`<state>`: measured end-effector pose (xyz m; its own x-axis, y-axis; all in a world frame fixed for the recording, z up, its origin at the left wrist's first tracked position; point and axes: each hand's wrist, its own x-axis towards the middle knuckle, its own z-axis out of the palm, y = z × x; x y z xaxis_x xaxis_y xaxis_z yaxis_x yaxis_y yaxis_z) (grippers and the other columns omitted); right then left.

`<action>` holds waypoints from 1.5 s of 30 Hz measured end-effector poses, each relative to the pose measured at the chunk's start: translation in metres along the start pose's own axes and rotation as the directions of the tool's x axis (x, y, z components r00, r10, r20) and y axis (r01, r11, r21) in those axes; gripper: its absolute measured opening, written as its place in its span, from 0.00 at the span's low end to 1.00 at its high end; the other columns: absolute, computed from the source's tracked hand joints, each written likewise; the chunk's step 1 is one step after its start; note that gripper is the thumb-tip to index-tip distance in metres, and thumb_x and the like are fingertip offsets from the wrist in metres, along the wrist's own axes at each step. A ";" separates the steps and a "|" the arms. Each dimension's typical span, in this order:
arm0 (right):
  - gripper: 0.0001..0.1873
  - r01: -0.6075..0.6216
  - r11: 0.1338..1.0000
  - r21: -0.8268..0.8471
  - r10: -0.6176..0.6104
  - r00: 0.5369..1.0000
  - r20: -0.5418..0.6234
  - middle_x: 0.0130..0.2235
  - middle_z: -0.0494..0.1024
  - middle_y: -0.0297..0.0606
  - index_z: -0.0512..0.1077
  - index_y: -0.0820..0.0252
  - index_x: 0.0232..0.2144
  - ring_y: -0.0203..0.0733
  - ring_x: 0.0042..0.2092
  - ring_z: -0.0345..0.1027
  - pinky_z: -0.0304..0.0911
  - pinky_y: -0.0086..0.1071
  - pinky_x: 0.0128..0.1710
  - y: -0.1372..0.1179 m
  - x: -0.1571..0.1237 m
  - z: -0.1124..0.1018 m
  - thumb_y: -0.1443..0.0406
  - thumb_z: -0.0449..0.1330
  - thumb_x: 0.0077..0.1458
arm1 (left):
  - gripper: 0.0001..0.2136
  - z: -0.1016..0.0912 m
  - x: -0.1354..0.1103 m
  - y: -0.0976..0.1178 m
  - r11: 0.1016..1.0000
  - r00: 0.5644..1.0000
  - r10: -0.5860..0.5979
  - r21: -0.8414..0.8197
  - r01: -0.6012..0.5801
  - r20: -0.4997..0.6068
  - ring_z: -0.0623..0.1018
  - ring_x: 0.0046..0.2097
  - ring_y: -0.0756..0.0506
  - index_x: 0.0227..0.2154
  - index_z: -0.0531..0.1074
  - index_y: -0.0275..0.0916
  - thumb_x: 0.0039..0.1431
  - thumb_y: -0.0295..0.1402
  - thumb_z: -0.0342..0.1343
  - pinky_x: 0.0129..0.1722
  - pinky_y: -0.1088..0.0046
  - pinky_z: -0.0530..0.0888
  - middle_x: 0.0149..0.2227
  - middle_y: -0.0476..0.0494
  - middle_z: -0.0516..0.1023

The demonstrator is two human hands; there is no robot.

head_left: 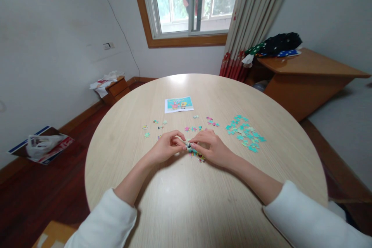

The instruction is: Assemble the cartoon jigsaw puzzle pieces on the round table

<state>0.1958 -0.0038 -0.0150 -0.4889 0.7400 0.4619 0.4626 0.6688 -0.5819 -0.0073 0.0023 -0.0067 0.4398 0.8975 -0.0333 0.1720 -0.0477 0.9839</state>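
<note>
My left hand (165,148) and my right hand (215,149) meet over the middle of the round table, thumbs and fingertips pinched together. Between the fingertips are small jigsaw puzzle pieces (190,148) with dark and pale blue print, partly hidden by the fingers. Just below them, a few joined yellow and red pieces (200,157) lie on the table under my right hand. Beyond the hands, pink and teal pieces (190,128) lie in a loose row. Left of that row, several single pieces (155,121) are scattered.
A heap of teal pieces (245,131) lies at the right. Behind the pieces is a printed picture card (179,104) with cartoon figures. The round wooden table (174,209) fills the middle. A brown desk (305,64) with cloths stands at the back right, near a curtain (255,7).
</note>
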 end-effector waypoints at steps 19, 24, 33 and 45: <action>0.07 -0.225 0.960 0.164 0.240 0.968 -0.075 0.28 0.77 0.36 0.72 0.60 0.26 0.37 0.32 0.70 0.63 0.33 0.37 0.004 0.003 -0.003 0.66 0.56 0.55 | 0.14 0.002 0.003 0.000 1.000 0.998 -0.001 -0.006 0.001 -0.064 0.72 0.26 0.52 0.25 0.67 0.36 0.43 0.38 0.65 0.27 0.77 0.65 0.22 0.48 0.75; 0.08 -0.268 0.931 0.250 0.294 0.953 -0.073 0.30 0.78 0.38 0.73 0.61 0.29 0.37 0.32 0.70 0.65 0.31 0.35 0.006 0.002 -0.002 0.64 0.56 0.55 | 0.14 0.002 0.003 0.000 0.993 0.997 -0.027 0.116 0.035 -0.071 0.67 0.21 0.54 0.23 0.67 0.36 0.46 0.41 0.63 0.21 0.78 0.59 0.20 0.50 0.72; 0.08 -0.281 0.921 0.270 0.315 0.945 -0.090 0.31 0.79 0.38 0.74 0.61 0.31 0.37 0.33 0.70 0.64 0.33 0.35 0.011 0.003 -0.001 0.63 0.57 0.55 | 0.13 -0.001 0.004 0.001 0.987 0.995 -0.006 0.160 0.022 -0.102 0.67 0.20 0.53 0.22 0.67 0.36 0.48 0.41 0.60 0.22 0.78 0.61 0.17 0.52 0.69; 0.11 -0.283 0.926 0.249 0.318 0.941 -0.115 0.35 0.80 0.41 0.76 0.62 0.39 0.38 0.35 0.71 0.66 0.34 0.37 0.012 0.002 -0.001 0.65 0.56 0.55 | 0.14 -0.013 0.010 -0.007 0.989 0.944 0.061 0.147 -0.013 -0.323 0.66 0.19 0.52 0.21 0.69 0.37 0.48 0.44 0.57 0.22 0.75 0.62 0.15 0.53 0.66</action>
<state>0.2009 0.0055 -0.0201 -0.2283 0.9172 0.3266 0.3828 0.3930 -0.8361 -0.0158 0.0174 -0.0111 0.1407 0.9864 0.0852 0.2941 -0.1238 0.9477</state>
